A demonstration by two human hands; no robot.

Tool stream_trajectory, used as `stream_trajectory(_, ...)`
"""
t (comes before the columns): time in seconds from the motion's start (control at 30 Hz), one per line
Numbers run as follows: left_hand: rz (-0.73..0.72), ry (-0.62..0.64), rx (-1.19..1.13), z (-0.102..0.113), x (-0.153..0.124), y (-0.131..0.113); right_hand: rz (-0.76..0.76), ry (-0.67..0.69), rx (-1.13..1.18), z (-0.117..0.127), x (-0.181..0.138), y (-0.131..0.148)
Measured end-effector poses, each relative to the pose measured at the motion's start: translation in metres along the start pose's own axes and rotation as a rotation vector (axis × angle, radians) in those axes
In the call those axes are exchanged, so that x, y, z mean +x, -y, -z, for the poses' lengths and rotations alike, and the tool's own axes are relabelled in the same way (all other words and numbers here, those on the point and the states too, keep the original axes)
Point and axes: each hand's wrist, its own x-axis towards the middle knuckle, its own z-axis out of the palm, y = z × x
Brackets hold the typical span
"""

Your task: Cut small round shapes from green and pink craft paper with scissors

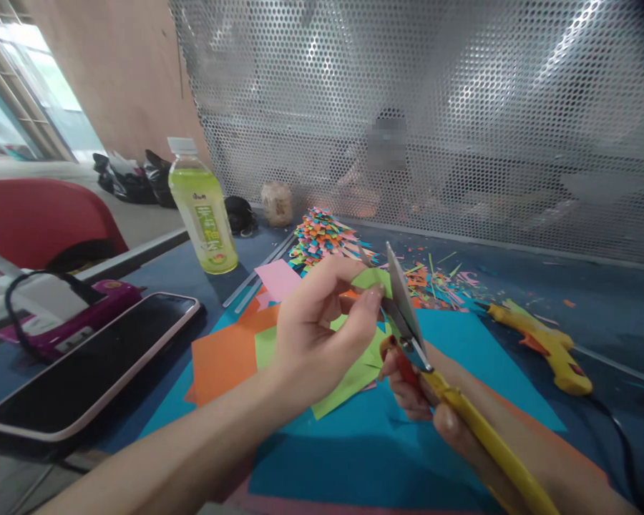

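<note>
Between the thumb and fingers of my left hand (322,336) is a small piece of green paper (373,280). My right hand (423,404) grips a pair of yellow-handled scissors (405,304), their blades parted right beside the green piece's right edge. Beneath both hands lie sheets of blue paper (365,465), with orange paper (225,357) and more green paper (330,404) on top. A pink paper square (279,279) rests left of my left hand. Behind the hands rises a cone-shaped pile covered in small multicoloured paper pieces (322,232).
Paper scraps (440,282) scatter behind the scissors. At right lies a yellow glue gun (542,343) with its cord. A drink bottle (201,207), a phone (96,365) and a purple power strip (80,315) occupy the left. A perforated metal panel (434,107) backs the table.
</note>
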Motion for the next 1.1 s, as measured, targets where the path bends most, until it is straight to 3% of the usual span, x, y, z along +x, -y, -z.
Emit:
stream_trajectory(0.3, 0.012, -0.006, 0.006, 0.0, -0.001, 0.0, -0.077, 0.036, 0.098, 0.001, -0.002, -0.003)
stream_trajectory(0.87, 0.038, 0.007, -0.044, -0.001, -0.001, -0.001, -0.035, 0.013, 0.01, 0.001, 0.001, -0.011)
stream_trajectory(1.1, 0.079, 0.07, -0.076, 0.001, -0.004, -0.001, -0.141, -0.041, 0.172, -0.003, -0.002, -0.003)
